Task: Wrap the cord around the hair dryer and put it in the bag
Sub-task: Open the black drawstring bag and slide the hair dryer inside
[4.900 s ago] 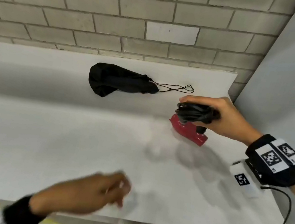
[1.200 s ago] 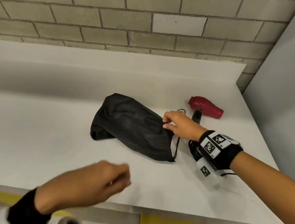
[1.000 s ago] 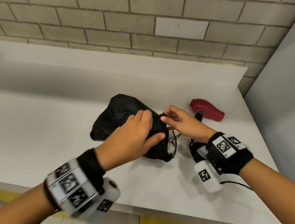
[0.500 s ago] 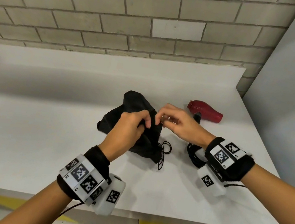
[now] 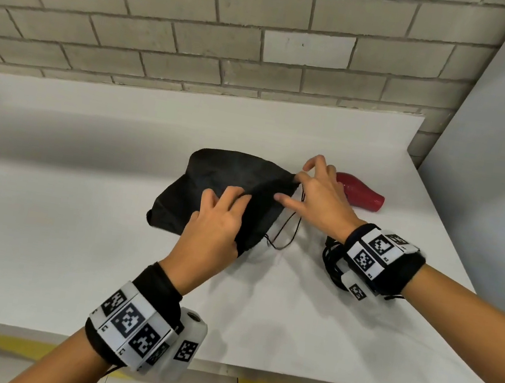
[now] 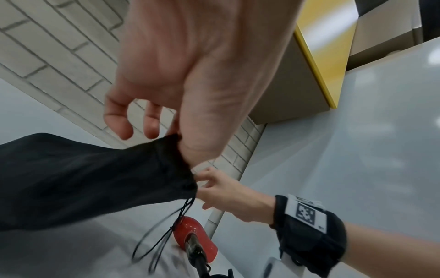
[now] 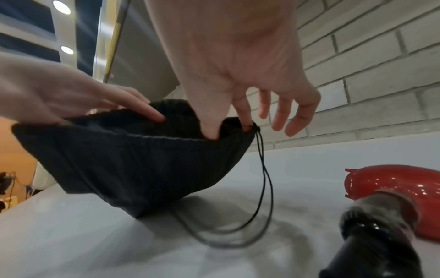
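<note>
My two hands hold the mouth of the black drawstring bag [image 5: 212, 184] apart above the white counter [image 5: 36, 238]. My left hand [image 5: 216, 232] pinches the near edge of the opening, thumb under the hem and fingers over it, as the left wrist view shows; my right hand [image 5: 321, 199] pinches the far corner of the hem between thumb and forefinger, right at the point where the drawstring [image 5: 288, 230] leaves the fabric, with my other three fingers spread loose and clear of the cloth. In the right wrist view the mouth of the bag gapes as a dark hollow, its closed end resting on the counter and its rim lifted off it. The drawstring hangs from the corner in thin loops that trail on the counter below my right hand. The red hair dryer [image 5: 360, 196] lies on its side on the counter just beyond my right hand, outside the bag, its black handle [image 7: 371, 237] pointing back toward my right wrist (the cord [image 5: 331, 261] shows only as a dark bundle of loops tucked under that wrist, so I cannot tell how it is wound). A pale brick wall [image 5: 205, 23] rises behind the counter
</note>
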The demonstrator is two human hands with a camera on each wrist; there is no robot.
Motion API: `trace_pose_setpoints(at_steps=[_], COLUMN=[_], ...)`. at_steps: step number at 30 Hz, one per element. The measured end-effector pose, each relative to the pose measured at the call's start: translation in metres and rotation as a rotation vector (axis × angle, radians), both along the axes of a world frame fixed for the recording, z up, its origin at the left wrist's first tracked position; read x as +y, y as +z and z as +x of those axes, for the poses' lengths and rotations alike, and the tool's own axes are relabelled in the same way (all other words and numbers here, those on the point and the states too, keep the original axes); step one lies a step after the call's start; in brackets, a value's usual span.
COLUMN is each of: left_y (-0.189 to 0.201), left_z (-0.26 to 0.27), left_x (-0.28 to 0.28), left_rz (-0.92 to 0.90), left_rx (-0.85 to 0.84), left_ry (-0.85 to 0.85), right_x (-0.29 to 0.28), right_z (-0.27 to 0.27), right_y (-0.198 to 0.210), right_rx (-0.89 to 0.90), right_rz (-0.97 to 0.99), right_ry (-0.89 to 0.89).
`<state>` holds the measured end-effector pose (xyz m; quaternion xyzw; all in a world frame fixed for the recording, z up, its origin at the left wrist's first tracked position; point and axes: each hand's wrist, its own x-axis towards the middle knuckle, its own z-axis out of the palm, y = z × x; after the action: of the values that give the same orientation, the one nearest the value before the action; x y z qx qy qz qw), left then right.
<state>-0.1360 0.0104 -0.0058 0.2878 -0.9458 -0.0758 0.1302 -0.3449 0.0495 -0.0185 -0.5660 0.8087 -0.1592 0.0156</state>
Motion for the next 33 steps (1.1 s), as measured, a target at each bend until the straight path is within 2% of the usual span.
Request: trace_pose_setpoints(at_steps=[4,8,9,11,13,14,15,17,19,21,23,28,33], left_y=[-0.003,-0.003,-0.004,-0.007,-0.01,-0.012,-0.014,-0.018,-0.022,-0.024,-0.024,-0.024,-0.026], left_z=[0.005,0.006,0.005,0.002,-0.001,-0.004,-0.006,-0.012,-0.018,-0.023,-0.025,-0.029,-0.028], left_x=[-0.002,-0.012,-0.015,-0.018,-0.019,-0.02,-0.02,-0.02,-0.018,-0.015,-0.013,-0.011,-0.01], left_rz=[0.017,0.106,0.111,0.118,0.123,0.13,0.14,0.162,0.183,0.189,0.195,0.213,0.235], left_rx=[-0.029,0.033,0.037,0.035,0.04,0.052,0.065,0.074,0.063,0.052,0.045,0.03,0.021], left_ry=[0.083,0.162,0.162,0.157,0.146,0.134,0.122,0.104,0.087,0.062,0.049,0.045,0.053], right_x=[-0.011,-0.019,-0.018,-0.008,0.009,0.02,0.033,0.061,0.08,0.081,0.068,0.059,0.059], right_z=[-0.006,-0.006,-0.01,-0.021,-0.033,-0.039,-0.04,-0.035,-0.018,-0.004,0.002,-0.003,-0.01], right_y=[-0.003,-0.004,-0.003,0.005,0.01,0.009,0.007,-0.007,-0.026,-0.044,-0.056,-0.08,-0.081], right_rx=[0.019,0.009,-0.069,-0.353,-0.548,-0.548,-0.522,-0.526,-0.532,-0.426,-0.321,-0.11,0.012], right_rz=[0.092,0.184,0.215,0.191,0.008,-0.074,-0.092,0.085,0.338,0.479,0.508,0.429,0.406], right_ry=[-0.06,0.049,0.094,0.124,-0.026,-0.151,-0.271,-0.415,-0.454,-0.457,-0.448,-0.476,-0.489])
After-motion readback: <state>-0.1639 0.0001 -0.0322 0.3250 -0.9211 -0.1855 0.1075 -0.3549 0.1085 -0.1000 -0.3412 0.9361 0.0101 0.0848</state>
